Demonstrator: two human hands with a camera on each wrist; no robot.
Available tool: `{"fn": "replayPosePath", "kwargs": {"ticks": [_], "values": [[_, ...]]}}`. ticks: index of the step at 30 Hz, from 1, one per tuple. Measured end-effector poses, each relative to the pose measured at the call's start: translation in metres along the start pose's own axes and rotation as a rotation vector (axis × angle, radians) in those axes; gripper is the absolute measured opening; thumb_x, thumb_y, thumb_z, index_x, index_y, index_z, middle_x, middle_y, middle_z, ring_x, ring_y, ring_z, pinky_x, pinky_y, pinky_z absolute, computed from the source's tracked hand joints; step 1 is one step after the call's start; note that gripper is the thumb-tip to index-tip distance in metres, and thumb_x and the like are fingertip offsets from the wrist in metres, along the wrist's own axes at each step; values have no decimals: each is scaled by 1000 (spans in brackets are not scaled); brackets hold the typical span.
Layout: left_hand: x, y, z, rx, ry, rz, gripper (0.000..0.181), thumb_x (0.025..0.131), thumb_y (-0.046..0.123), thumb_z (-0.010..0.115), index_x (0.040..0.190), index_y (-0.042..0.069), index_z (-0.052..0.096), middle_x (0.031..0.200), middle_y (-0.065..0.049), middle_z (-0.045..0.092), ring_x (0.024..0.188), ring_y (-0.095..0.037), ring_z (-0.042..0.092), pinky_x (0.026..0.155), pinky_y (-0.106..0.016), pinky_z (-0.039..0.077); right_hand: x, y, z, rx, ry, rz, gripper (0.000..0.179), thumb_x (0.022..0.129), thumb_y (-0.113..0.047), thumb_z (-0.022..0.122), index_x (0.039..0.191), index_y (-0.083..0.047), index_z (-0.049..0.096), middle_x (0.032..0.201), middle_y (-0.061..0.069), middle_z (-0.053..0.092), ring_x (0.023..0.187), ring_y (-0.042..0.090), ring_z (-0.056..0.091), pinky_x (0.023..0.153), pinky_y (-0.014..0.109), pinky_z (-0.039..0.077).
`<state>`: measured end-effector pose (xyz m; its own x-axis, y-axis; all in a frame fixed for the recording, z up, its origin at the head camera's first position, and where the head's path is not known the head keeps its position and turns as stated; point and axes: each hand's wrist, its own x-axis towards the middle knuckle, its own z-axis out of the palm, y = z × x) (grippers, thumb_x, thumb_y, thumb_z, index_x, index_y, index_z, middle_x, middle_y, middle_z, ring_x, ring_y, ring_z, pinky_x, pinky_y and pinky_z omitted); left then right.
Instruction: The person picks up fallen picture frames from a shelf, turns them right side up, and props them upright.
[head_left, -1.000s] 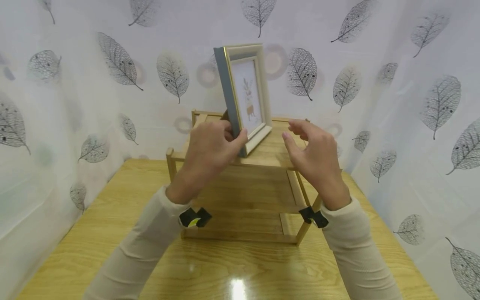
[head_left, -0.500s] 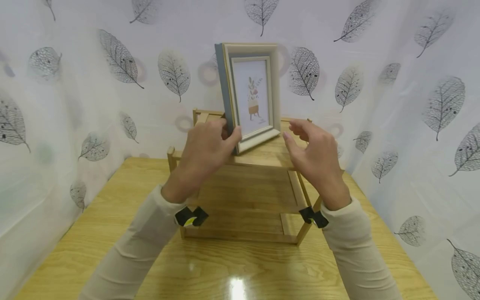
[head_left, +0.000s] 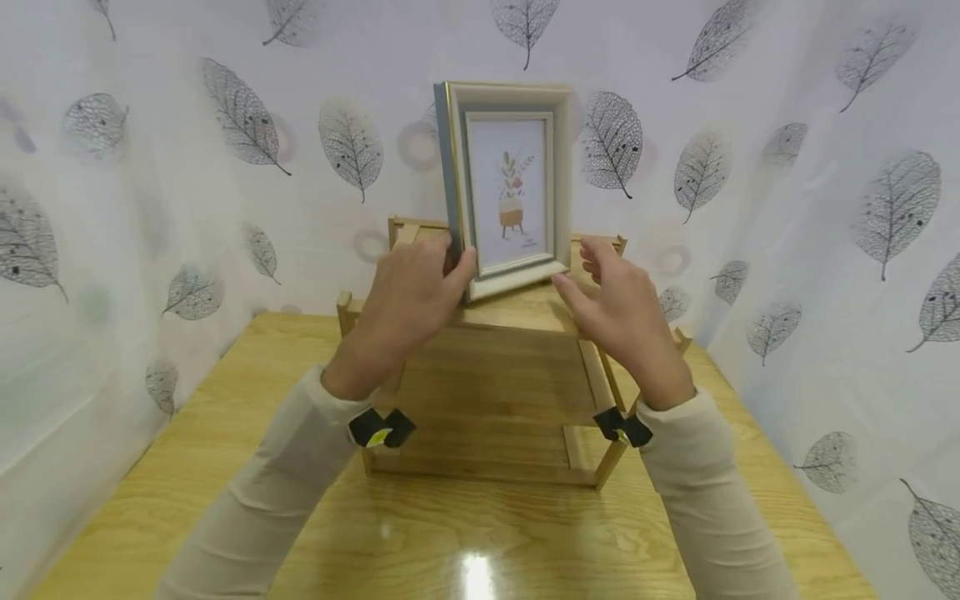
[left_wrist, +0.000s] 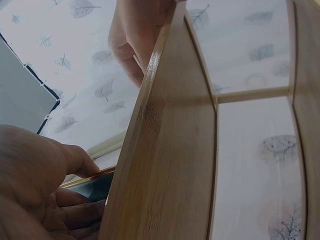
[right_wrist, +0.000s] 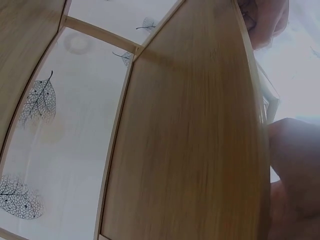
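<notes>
A picture frame (head_left: 513, 192) with a cream front, gold edging and a blue-grey side stands on the top shelf (head_left: 517, 312) of a wooden rack. It holds a print of a potted plant. My left hand (head_left: 408, 292) grips its lower left side, thumb in front and fingers behind; the left wrist view shows this hand (left_wrist: 45, 185) against the frame's dark side (left_wrist: 92, 187). At the lower right corner is my right hand (head_left: 622, 308), its thumb by the bottom edge and its fingers loosely bent beside the frame. Whether that thumb touches is unclear.
The rack has lower shelves (head_left: 480, 450) and stands on a wood-grain table (head_left: 480, 533). Behind and on both sides hangs a pale curtain (head_left: 225, 250) printed with dark leaves. Low rails (head_left: 412, 222) edge the back of the top shelf.
My left hand has turned the frame so that its front faces me more squarely, and has shifted slightly left. My right hand has come a little closer to the frame's lower right corner.
</notes>
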<state>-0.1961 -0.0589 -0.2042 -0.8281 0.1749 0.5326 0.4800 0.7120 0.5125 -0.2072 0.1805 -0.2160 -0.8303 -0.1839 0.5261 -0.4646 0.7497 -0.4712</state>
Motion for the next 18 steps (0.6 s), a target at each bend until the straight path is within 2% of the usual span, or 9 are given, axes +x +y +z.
{"fn": "replayPosePath", "kwargs": {"ticks": [4, 10, 15, 18], "values": [[0, 0, -2, 7, -11, -13, 36, 107, 23, 46, 75, 7, 49, 61, -3, 44, 48, -14, 38, 42, -25, 33, 3, 0, 0, -26, -47, 19, 62, 101, -31, 63, 146, 5, 43, 139, 31, 54, 125, 45, 56, 107, 56, 44], [0, -1, -3, 9, -41, -19, 35, 108, 24, 43, 78, 7, 49, 64, -5, 46, 49, -15, 40, 44, -25, 35, 7, -2, 0, 33, -94, 30, 66, 102, -30, 61, 150, 7, 36, 142, 32, 51, 130, 43, 53, 109, 50, 43], [0, 0, -3, 12, -55, -24, 34, 109, 24, 43, 82, 6, 51, 67, -6, 48, 53, -16, 43, 46, -27, 38, 6, -3, -1, 24, -92, 30, 63, 102, -26, 61, 149, 9, 37, 138, 30, 55, 128, 43, 56, 109, 50, 45], [0, 0, -4, 29, -41, -19, 34, 109, 25, 44, 83, 6, 52, 68, -7, 49, 56, -19, 45, 49, -29, 39, 6, -3, -2, 25, -90, 30, 61, 103, -24, 60, 149, 9, 37, 136, 29, 58, 125, 43, 58, 107, 50, 47]]}}
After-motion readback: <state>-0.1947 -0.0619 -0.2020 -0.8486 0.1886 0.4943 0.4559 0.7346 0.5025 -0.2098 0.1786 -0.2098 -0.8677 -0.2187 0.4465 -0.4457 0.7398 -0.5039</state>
